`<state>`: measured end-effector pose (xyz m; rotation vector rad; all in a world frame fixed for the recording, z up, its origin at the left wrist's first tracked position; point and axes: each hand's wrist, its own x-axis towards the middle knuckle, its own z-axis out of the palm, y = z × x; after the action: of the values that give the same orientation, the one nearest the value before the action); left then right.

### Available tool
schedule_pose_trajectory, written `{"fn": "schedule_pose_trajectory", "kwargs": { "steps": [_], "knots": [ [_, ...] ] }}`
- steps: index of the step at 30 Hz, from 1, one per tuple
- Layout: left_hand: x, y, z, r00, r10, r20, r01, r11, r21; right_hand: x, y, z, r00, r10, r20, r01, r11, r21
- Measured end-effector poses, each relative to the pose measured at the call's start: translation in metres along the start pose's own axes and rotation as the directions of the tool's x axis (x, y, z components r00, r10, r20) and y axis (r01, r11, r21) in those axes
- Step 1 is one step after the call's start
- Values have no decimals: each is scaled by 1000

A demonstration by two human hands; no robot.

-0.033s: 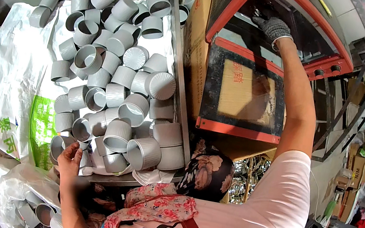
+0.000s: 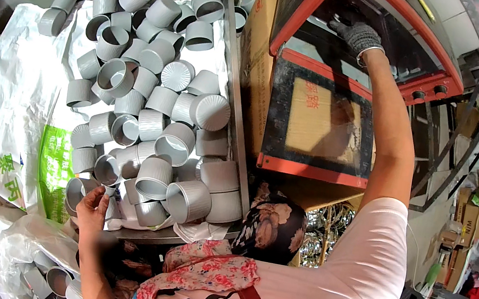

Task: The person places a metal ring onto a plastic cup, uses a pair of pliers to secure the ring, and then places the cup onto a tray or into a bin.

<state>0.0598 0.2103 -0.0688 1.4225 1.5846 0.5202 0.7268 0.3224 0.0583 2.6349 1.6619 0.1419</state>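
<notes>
My right hand [image 2: 363,38], in a dark grey knitted glove, reaches inside a red-framed oven [image 2: 432,91]. Its fingers stretch toward the dark interior, and nothing shows clearly between them. The oven door [image 2: 312,173] hangs lowered, with a piece of brown cardboard [image 2: 322,116] on its inner face. My bare left hand [image 2: 92,208] rests at the near left corner of a metal-edged tray [image 2: 236,101]. Its thumb and fingers are drawn together beside a grey ribbed cup [image 2: 77,192]; what they pinch, if anything, is too small to make out.
Many grey cups [image 2: 157,57] lie heaped in the tray, over white plastic sheeting [image 2: 15,78]. A clear bag [image 2: 20,245] of similar cups stands at the lower left. Right of the oven is a black metal rack [image 2: 469,135]; cardboard boxes [image 2: 477,211] stand beyond it.
</notes>
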Motion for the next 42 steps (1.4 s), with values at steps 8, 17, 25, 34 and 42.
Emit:
{"fn": "schedule_pose_trajectory", "kwargs": {
  "steps": [8,17,25,34,42],
  "knots": [
    [1,13,1,1000,0,21,0,1000,27,28,-4,21,970,-196,-145,192,980,-44],
    [2,8,-2,999,31,23,-33,996,81,-23,10,-10,918,-243,-313,291,950,115],
    [-10,7,-5,986,136,96,-155,960,235,-205,71,-40,710,117,-694,181,923,341],
    [-16,4,2,969,84,231,-138,964,229,-449,143,83,866,481,139,-481,876,-38],
    [-22,5,3,962,87,259,-221,807,548,-499,100,234,803,-45,594,8,998,65]
  ]
}}
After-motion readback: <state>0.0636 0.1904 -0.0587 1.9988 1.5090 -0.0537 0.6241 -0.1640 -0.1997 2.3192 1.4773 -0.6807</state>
